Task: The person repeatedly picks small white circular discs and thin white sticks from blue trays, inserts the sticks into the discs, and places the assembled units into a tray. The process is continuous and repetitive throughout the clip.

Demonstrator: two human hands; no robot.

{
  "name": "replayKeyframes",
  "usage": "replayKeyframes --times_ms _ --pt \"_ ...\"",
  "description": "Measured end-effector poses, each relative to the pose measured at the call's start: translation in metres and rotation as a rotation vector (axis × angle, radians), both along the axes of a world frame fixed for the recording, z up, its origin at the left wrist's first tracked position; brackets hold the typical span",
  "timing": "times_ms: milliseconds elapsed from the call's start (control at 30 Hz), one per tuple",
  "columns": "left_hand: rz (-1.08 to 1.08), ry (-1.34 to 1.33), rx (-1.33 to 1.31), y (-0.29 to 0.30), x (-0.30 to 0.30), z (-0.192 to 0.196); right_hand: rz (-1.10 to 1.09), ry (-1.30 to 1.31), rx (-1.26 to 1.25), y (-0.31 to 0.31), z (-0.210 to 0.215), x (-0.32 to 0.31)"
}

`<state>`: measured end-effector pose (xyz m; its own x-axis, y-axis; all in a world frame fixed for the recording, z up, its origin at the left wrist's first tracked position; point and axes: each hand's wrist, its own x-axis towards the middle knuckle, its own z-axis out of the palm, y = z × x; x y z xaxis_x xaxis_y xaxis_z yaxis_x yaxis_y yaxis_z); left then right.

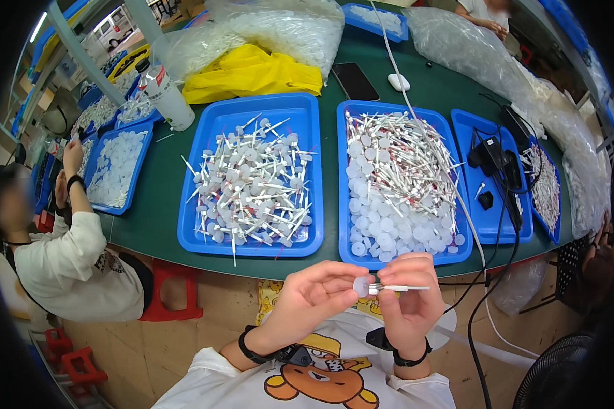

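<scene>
Close in front of my chest, just off the table's near edge, my two hands meet. My left hand pinches a translucent round plastic disc between thumb and fingertips. A thin white plastic stick is gripped in my right hand, its inner end at or touching the disc; whether they are joined I cannot tell. Behind my hands a blue tray carries loose white sticks and loose discs. Another blue tray to its left bears sticks with discs on them.
A smaller blue tray with black adapters and cables stands right. Behind lie a yellow bag, a phone and large clear bags. A bottle stands at the left. A co-worker sits far left. A white cord crosses the right tray.
</scene>
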<state>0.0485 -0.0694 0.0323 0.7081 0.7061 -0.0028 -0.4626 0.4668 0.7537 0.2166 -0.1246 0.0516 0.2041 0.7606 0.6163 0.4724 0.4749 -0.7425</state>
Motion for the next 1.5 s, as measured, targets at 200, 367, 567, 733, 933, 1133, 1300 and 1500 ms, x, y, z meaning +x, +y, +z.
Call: replayKeyframes --times_ms 200,367,567,733,933,1133,1300,1500 --pt "0.02 0.104 0.015 0.0 0.003 0.004 0.029 0.189 -0.083 -0.009 -0.004 0.0" --pt "0.066 0.129 -0.008 -0.002 0.004 0.001 0.068 0.17 -0.072 -0.009 -0.012 0.0" --pt "0.026 0.071 -0.094 -0.003 0.002 -0.004 0.132 0.159 -0.062 -0.001 -0.018 0.006" --pt "0.158 0.13 0.132 -0.003 0.007 -0.005 0.072 0.272 -0.041 -0.003 -0.032 -0.004" --pt "0.385 0.17 0.416 -0.006 0.017 -0.014 -0.025 0.477 -0.048 -0.004 -0.041 -0.024" --pt "0.419 0.385 0.614 0.012 0.011 -0.007 -0.044 0.441 -0.124 0.003 -0.039 -0.024" --pt "0.765 0.879 0.941 0.046 -0.01 0.0 -0.111 0.63 -0.324 0.009 -0.03 -0.006" --pt "0.798 1.514 1.332 0.053 0.003 0.01 -0.228 0.478 -0.368 -0.006 -0.029 0.029"
